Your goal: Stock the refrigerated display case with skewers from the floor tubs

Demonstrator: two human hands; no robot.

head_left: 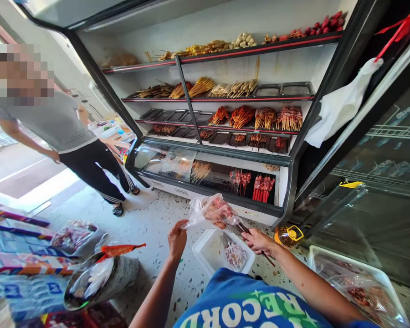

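Observation:
My left hand (176, 238) is closed, pinching the edge of a clear plastic bag (210, 211) that holds red meat skewers. My right hand (258, 240) is closed round the stick ends of those skewers at the bag's mouth. Both hands are above a white tray (205, 248) on the floor with a few skewers lying in it. The open display fridge (225, 150) stands just beyond, its shelves stocked with rows of skewers.
A person in a grey shirt and black trousers (85, 155) stands at the left on the speckled floor. A metal bowl with plastic (92, 282) and bagged meat (73, 237) sit at the lower left. Another white tray with bags (355, 282) is at the lower right, by a glass-door fridge (389, 173).

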